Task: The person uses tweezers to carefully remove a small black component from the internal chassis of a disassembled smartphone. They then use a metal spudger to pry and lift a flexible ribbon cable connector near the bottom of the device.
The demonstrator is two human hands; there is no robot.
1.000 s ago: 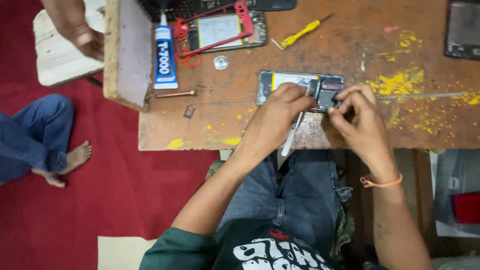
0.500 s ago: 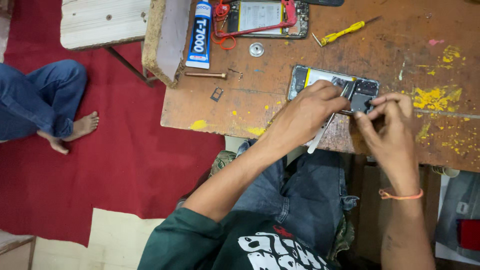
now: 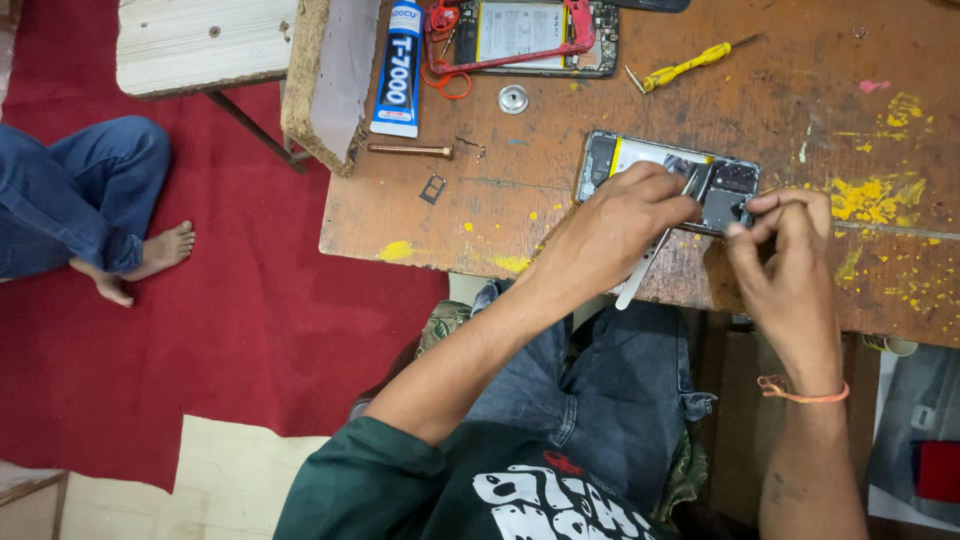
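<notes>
An opened smartphone (image 3: 640,160) with its back cover off lies near the front edge of a worn wooden table (image 3: 600,230). My left hand (image 3: 620,225) rests on the phone and grips a thin white pry tool (image 3: 645,270) that slants down past the table edge. My right hand (image 3: 785,255) pinches at the phone's camera end, fingertips touching the dark module (image 3: 735,190). Whether it holds a small part I cannot tell.
At the back of the table lie a second opened phone in a red frame (image 3: 525,38), a blue-and-white glue tube (image 3: 398,70), a yellow screwdriver (image 3: 690,65), a metal disc (image 3: 513,98), a brass bolt (image 3: 410,150) and a SIM tray (image 3: 432,189). Another person's bare foot (image 3: 150,258) rests on red carpet at left, beside a wooden bench (image 3: 205,45).
The view has shifted, so the table sits further right and higher. Both hands stay on the phone, with the right fingers still working at the camera end.
</notes>
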